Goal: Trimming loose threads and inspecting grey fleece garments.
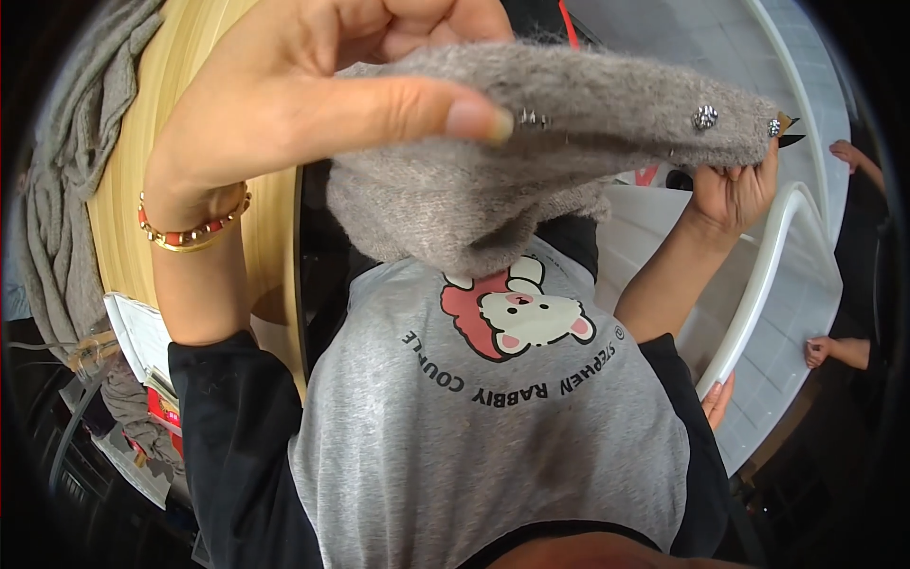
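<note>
Closest to the camera is the person's own chest, in a grey shirt (493, 446) with black sleeves and a cartoon bear print on the front. Just above it hangs a grey knitted garment (493, 180), fuzzy and studded with small shiny rhinestones (704, 117), stretched out in the air between both raised hands.

The left hand (313, 85) grips the garment's upper left edge; its fingers (417, 24) curl closed over the top of the knit while the thumb lies flat along the front, the tip near a small row of studs. A red and gold beaded bracelet (194, 228) circles that wrist.

The right hand (735, 194) holds the far right end of the garment from below, fingers pinched shut on the fabric, just beneath two of the stones.

Behind the left arm runs a pale wooden bench (142, 171) with a curved edge; more grey cloth (66, 190) is draped along its left side. To the right lies a white curved surface (777, 284). At the right rim, other people's hands (834, 351) show, well apart from the garment.
</note>
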Tool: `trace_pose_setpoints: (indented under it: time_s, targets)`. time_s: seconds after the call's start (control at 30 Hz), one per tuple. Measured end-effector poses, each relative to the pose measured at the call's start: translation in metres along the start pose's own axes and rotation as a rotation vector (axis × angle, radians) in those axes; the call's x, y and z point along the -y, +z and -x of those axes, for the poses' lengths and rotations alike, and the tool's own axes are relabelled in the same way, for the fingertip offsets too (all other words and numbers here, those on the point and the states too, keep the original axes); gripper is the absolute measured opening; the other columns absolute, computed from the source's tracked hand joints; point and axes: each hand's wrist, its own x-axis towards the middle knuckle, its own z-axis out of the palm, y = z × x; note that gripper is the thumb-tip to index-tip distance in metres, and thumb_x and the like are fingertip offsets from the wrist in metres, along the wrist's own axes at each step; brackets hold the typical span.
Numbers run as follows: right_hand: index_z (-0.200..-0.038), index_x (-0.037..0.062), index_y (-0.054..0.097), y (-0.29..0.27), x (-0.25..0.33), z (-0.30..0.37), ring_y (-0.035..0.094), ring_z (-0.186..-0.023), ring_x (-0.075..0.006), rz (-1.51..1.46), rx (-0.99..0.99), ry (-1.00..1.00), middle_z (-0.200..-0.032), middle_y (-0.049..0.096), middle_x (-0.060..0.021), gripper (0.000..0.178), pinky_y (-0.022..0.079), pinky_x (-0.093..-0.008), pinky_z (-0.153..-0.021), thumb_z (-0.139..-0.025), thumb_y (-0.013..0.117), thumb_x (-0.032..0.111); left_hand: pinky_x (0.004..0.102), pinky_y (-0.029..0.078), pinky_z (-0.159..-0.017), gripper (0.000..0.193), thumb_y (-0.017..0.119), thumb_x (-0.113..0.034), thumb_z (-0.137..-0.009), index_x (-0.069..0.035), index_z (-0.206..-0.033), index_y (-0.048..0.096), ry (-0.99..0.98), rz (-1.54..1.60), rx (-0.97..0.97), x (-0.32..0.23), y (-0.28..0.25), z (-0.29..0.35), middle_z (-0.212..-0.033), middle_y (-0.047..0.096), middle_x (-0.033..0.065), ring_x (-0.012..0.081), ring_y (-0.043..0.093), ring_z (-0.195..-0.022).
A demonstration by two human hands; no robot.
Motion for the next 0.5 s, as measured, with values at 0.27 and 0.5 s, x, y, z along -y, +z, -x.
trace_pose_setpoints:
  time_s: [0.27,0.5]
  targets:
    - [-0.103,0.0003,0.057,-0.023,-0.023,-0.011,0.036,-0.045,-0.0049,0.027,-0.066,0.130,-0.078,0.059,-0.0025,0.022,0.026,-0.0209,-0.041,-0.104,0.041,0.015,0.0180,0.045,-0.084,0.021,0.065,-0.023,-0.095,-0.004,-0.103,0.068,-0.023,0.216,-0.144,0.077,0.018,-0.019,-0.096,0.067,-0.0011,0.0042,0.060,-0.094]
    - [-0.106,0.0024,0.059,-0.026,-0.032,-0.011,0.035,-0.045,-0.0035,0.427,-0.219,0.114,-0.072,0.057,0.0017,0.019,0.026,-0.0209,-0.042,-0.102,0.050,0.019,0.0202,0.048,-0.085,0.022,0.071,-0.019,-0.090,-0.003,-0.104,0.071,-0.099,0.252,-0.155,0.079,0.033,-0.023,-0.093,0.070,-0.0003,0.0059,0.063,-0.091]
